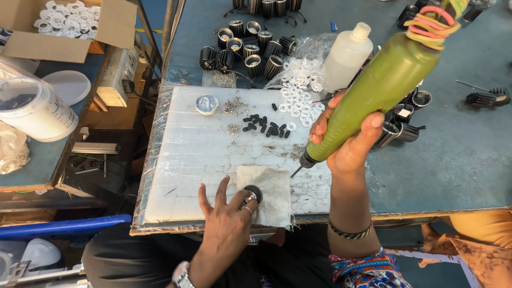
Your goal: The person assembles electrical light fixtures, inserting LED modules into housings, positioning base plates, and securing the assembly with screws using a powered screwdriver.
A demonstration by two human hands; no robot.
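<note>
Cluttered blue workbench carried a white pad [213,144], near whose front edge the left hand [226,221] pinched a small black ring [253,193] on a cloth [272,184], while the right hand [349,141] gripped a green electric screwdriver [373,96], best lowered straight and steady.

White squeeze bottle [345,56], black finned housings [248,50], cardboard box [69,26], white tub [32,109]

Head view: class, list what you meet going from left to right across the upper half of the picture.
White tub → small white cup → black screws → white rings → white bottle → green electric screwdriver, in the right hand.
</note>
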